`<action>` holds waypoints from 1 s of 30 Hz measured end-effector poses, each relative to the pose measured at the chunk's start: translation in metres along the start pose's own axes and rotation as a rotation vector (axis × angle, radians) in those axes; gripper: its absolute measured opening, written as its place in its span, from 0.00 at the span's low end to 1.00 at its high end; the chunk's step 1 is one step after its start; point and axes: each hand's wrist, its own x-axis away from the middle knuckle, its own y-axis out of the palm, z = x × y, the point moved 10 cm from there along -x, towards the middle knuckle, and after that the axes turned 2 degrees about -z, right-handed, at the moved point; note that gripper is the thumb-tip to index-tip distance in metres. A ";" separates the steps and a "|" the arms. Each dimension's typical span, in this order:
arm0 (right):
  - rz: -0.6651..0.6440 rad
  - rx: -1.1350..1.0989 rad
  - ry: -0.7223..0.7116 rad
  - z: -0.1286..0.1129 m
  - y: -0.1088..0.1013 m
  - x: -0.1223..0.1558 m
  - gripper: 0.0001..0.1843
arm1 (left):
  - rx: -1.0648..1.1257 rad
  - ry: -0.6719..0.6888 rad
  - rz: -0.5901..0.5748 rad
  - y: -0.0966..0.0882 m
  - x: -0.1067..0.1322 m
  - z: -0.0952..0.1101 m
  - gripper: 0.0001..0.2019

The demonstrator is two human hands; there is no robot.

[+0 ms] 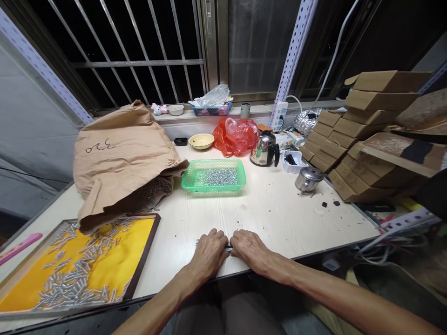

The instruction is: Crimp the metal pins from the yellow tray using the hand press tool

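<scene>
Close to the table's front edge, my left hand (210, 251) and my right hand (250, 250) rest side by side with fingers curled down. A small grey metal piece (228, 249) shows in the gap between them. Both hands are closed on it, and their fingers cover most of it, so its kind is hidden. Beyond them stands a green plastic basket (213, 190) holding many small metal pins (221, 177). To the left, a wood-framed tray (144, 253) with a yellow bottom carries scattered metal pins (75, 279).
A large brown paper bag (122, 158) leans over the tray, with more pins at its mouth. Toward the back are a yellow bowl (201, 141), a red plastic bag (234, 137), a kettle (264, 151) and a lidded metal pot (308, 179). Cardboard boxes (363, 135) are stacked right.
</scene>
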 end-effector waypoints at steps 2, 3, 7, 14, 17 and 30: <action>-0.019 0.014 0.003 0.001 0.002 -0.001 0.03 | -0.003 0.007 -0.003 -0.001 0.000 0.001 0.04; -0.029 0.027 0.005 0.001 0.003 -0.002 0.03 | -0.004 0.006 -0.001 -0.001 0.000 0.002 0.04; -0.035 0.049 0.033 -0.002 0.000 -0.002 0.02 | -0.008 0.005 0.012 -0.004 0.002 0.005 0.04; 0.039 0.052 0.027 -0.006 -0.023 0.004 0.14 | 0.025 -0.101 0.169 -0.004 0.017 -0.001 0.14; 0.070 -0.049 -0.037 -0.002 -0.028 0.007 0.21 | 0.077 -0.129 0.308 0.006 0.031 0.003 0.15; -0.015 0.241 -0.034 0.021 -0.027 -0.063 0.09 | 0.267 -0.020 0.448 0.021 0.038 0.048 0.09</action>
